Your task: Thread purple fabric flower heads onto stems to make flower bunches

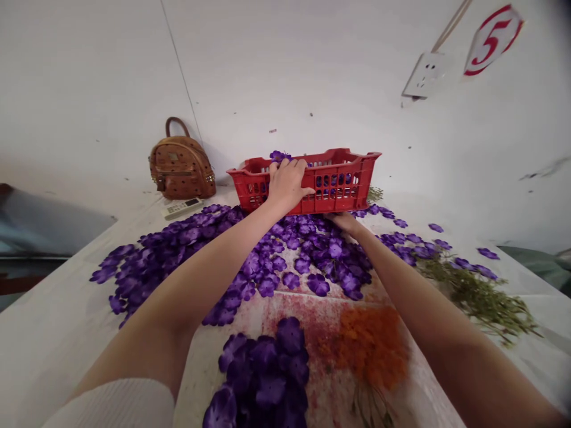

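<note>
- The red plastic crate is held up at the far edge of the desk, just ahead of both grips; its long axis runs across the view, the right end sitting slightly higher, and its open top faces up.
- Its slatted walls are seen through to purple fabric flowers lying inside; one more flower shows at the far rim, just past the left grip.
- The left grip is clenched on the crate, with the fingers hooked over the near rim.
- The right grip is pressed under the crate's near edge; its fingers are hidden, so whether it is clenched cannot be told.
- Loose purple flowers are strewn below both grips, and a pile of them lies nearer the wearer.
- An orange-red bundle is placed below the right grip, and green stems are spread to its right.
- A brown studded backpack and a white remote control are placed left of the left grip; no brand can be read.
- A red "5" is printed on a white sign high to the right, beside a wall socket.
</note>
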Tool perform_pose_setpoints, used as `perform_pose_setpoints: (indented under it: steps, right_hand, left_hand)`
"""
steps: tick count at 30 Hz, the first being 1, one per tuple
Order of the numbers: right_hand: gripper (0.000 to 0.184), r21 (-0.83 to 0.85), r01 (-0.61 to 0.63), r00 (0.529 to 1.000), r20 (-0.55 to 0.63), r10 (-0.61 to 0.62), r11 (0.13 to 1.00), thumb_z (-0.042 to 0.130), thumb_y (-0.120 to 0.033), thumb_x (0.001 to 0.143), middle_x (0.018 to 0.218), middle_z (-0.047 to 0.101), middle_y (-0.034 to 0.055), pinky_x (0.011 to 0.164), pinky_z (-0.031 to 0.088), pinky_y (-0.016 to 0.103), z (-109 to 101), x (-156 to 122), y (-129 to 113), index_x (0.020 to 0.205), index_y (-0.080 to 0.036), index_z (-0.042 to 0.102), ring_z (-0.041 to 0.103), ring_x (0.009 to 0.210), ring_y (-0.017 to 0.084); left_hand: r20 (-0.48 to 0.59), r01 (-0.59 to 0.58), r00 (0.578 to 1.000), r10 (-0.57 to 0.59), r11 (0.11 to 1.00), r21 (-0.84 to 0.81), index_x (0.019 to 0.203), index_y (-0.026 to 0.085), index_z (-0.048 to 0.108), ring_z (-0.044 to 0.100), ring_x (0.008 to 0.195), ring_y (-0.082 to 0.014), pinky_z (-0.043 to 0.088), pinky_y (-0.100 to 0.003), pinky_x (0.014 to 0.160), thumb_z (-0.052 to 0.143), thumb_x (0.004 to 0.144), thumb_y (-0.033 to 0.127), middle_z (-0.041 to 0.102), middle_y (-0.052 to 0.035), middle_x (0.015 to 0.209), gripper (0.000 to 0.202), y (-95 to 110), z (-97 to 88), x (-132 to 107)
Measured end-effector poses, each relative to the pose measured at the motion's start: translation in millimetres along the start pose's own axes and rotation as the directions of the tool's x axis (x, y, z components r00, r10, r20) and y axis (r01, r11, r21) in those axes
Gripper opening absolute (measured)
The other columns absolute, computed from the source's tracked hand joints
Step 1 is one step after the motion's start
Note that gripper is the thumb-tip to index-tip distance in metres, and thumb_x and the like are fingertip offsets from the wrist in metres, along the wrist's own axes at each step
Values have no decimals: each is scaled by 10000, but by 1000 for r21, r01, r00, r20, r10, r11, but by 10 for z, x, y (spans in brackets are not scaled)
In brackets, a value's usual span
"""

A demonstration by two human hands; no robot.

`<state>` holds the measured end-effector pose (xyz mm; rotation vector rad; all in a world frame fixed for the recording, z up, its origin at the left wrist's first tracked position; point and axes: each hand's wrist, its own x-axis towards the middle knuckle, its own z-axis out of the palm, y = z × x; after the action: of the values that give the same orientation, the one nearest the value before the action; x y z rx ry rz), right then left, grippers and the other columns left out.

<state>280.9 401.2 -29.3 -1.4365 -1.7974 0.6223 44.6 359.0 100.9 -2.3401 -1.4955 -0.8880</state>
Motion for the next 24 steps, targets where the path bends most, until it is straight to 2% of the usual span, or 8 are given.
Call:
perform_pose_setpoints:
  steps: [5, 9, 12, 15, 17, 19, 21, 24]
  right_hand:
    - [310, 144, 2, 961, 273, -41, 990, 660, -321, 945, 1392, 698, 67, 1190, 377, 512, 419, -71, -431, 1228, -224, 745, 591, 1327, 295]
    - [362, 267, 35, 875, 457, -158, 963, 657, -303, 897, 1434, 679, -3, 1218, 355, 472, 625, -411, -831, 1244, -298, 760, 572, 1377, 265]
    - [402, 310, 46, 805, 552, -219, 950, 691, -339, 878, 1417, 687, -29, 1188, 402, 465, 661, -694, -1098, 1277, -353, 744, 592, 1359, 271]
    - [436, 318, 88, 777, 571, -264, 944, 702, -369, 880, 1475, 639, -65, 1221, 351, 461, 455, -847, -1222, 1315, -400, 717, 531, 1421, 268]
    - [350, 200, 162, 840, 486, -241, 966, 598, -418, 957, 1460, 652, -57, 1194, 387, 439, 155, -873, -1147, 1273, -383, 744, 567, 1381, 255]
    - [300, -144, 30, 988, 155, -7, 989, 537, -406, 984, 1315, 742, -51, 1101, 473, 369, -235, -881, -933, 1121, -361, 801, 661, 1243, 227]
    - [386, -273, -170, 984, -99, 148, 947, 449, -302, 1001, 1312, 737, 68, 1081, 475, 430, -645, -914, -624, 1218, -245, 763, 657, 1236, 283]
    - [416, -376, -449, 881, -337, 331, 811, 454, -241, 984, 1147, 747, 224, 994, 492, 549, -1142, -1024, -156, 1283, -88, 700, 676, 1148, 381]
  left_hand:
    - [-3, 2, 1000, -2, 1000, -17, 1197, 193, 572, 542, 1210, -333, 362, -490, 1072, 754, 886, 501, 685, -108, 1243, 473, -2, -21, 25]
    - [1, 1, 1000, -1, 1000, -22, 1190, 192, 587, 548, 1203, -338, 370, -496, 1066, 779, 871, 466, 691, -110, 1238, 463, 0, -13, 32]
    - [4, -2, 1000, 2, 1000, -27, 1202, 190, 586, 542, 1214, -345, 365, -506, 1072, 767, 881, 459, 683, -116, 1240, 456, -6, 5, 33]
    - [4, 1, 1000, -1, 1000, -26, 1209, 188, 584, 542, 1211, -350, 365, -515, 1074, 763, 882, 471, 681, -121, 1235, 468, -15, 19, 36]
    - [6, 0, 1000, 0, 1000, -26, 1208, 186, 585, 544, 1205, -350, 367, -516, 1075, 774, 872, 468, 681, -122, 1234, 478, -15, 23, 36]
    - [9, -3, 1000, 3, 999, -32, 1210, 185, 586, 545, 1204, -348, 367, -515, 1079, 784, 865, 457, 681, -120, 1229, 481, -11, 24, 31]
    - [8, -2, 1000, 3, 999, -37, 1211, 188, 589, 543, 1211, -351, 362, -517, 1087, 790, 862, 446, 682, -119, 1225, 478, -5, 27, 23]
    - [4, 3, 1000, -3, 999, -45, 1211, 199, 595, 543, 1214, -356, 360, -526, 1092, 794, 859, 441, 686, -119, 1216, 471, 0, 31, 12]
